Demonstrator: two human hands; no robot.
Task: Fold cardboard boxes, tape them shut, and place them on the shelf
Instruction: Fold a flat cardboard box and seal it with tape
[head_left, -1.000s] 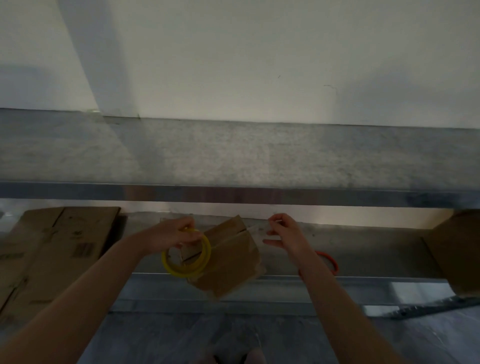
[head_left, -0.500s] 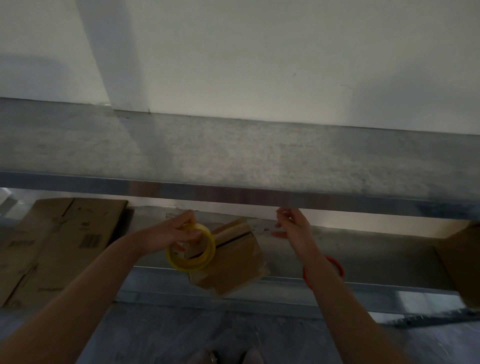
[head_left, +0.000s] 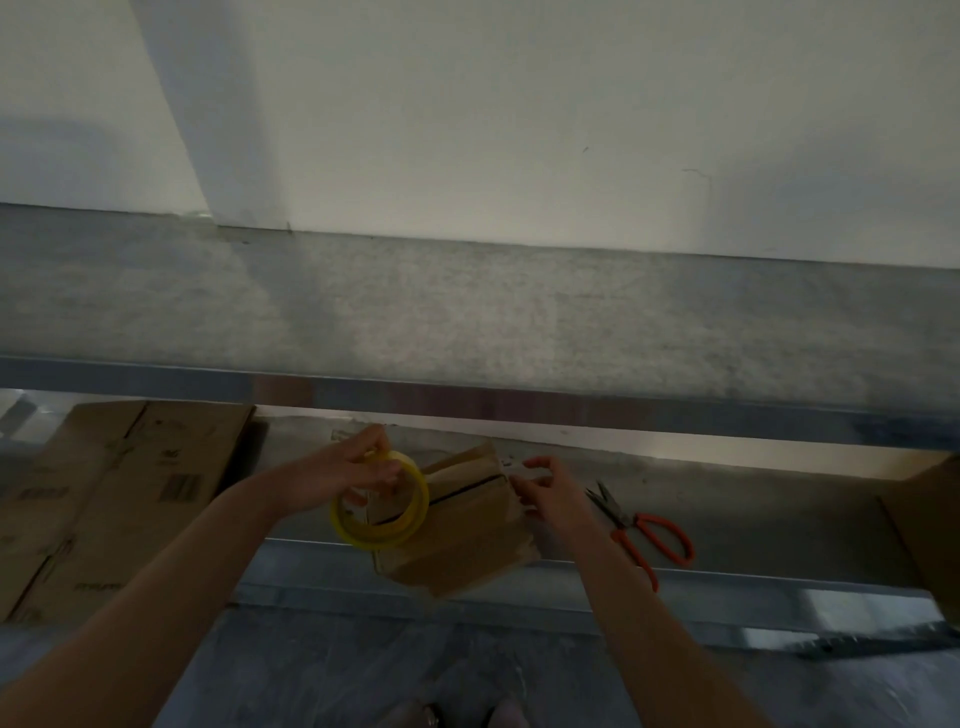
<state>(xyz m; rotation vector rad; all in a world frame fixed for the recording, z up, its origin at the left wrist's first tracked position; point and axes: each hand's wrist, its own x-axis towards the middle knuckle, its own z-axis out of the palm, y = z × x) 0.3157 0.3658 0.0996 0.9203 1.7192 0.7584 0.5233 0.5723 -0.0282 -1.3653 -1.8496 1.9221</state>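
A small folded cardboard box (head_left: 467, 535) lies on the lower shelf (head_left: 727, 499), its near corner over the shelf's front edge. My left hand (head_left: 358, 470) grips a yellow roll of clear tape (head_left: 381, 519) just left of the box, partly over it. My right hand (head_left: 550, 488) pinches what looks like the clear tape's end at the box's right top edge, beside the flap seam. The tape strip itself is hard to see.
Orange-handled scissors (head_left: 644, 530) lie on the lower shelf just right of my right forearm. Flat cardboard sheets (head_left: 119, 483) are stacked at the left of the same shelf. Another cardboard box (head_left: 930, 525) stands at the far right. A grey upper shelf (head_left: 467, 322) runs across above.
My right hand came down from near the upper shelf's edge to the box's right top edge. The scissors, hidden behind my forearm before, now show. My left hand kept the roll.
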